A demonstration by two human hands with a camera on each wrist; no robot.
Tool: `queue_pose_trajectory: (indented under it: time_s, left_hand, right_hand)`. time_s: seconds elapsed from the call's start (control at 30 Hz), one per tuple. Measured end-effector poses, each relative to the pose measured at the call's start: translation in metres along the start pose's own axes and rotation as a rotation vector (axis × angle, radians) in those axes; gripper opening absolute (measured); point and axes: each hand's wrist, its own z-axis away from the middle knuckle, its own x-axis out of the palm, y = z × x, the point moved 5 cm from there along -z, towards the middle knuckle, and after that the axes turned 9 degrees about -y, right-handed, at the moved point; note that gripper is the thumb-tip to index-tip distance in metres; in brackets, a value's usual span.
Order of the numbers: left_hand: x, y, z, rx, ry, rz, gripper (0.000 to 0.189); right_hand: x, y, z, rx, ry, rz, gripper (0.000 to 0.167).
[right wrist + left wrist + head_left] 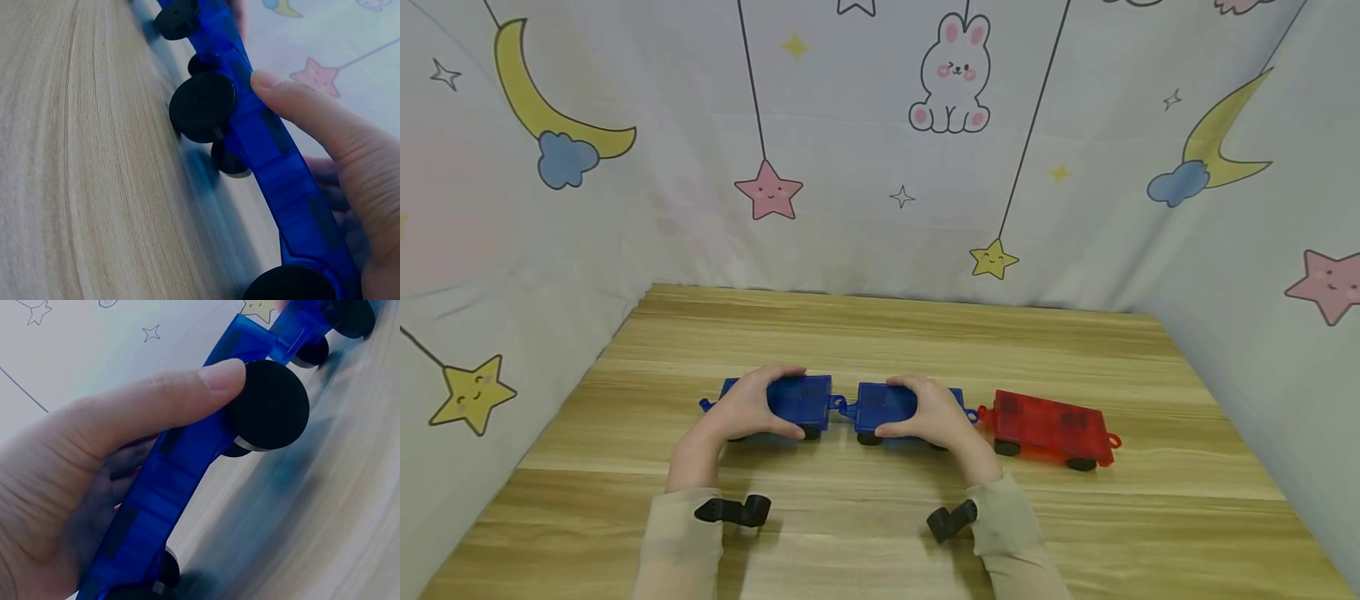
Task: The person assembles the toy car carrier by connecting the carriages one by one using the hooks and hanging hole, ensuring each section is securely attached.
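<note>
My left hand (752, 408) grips a translucent blue toy train car (805, 400) across its sides, thumb on the near side and fingers over the far edge. In the left wrist view the thumb presses beside a black wheel (270, 405). With my right hand (928, 412) I hold a second blue toy train car (880, 404) the same way. Between the two cars, the left car's ring and the right car's hook overlap. A red toy train car (1048, 427) stands at the right, its hook at the second blue car's ring.
The cars are in a row across a wood-grain table (850, 508). White cloth (865, 242) printed with stars, moons and a rabbit rises at the back and both sides. Each wrist wears a black camera mount (951, 521).
</note>
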Motion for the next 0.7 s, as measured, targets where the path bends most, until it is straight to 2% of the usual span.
queue_pose_trajectory:
  time_s: [0.7]
  left_hand:
    - [0.0012,0.0051,-0.0012,0.004,0.001,-0.010,0.093]
  right_hand:
    - [-0.0001,0.0000,-0.0001,0.000,-0.001,0.002,0.077]
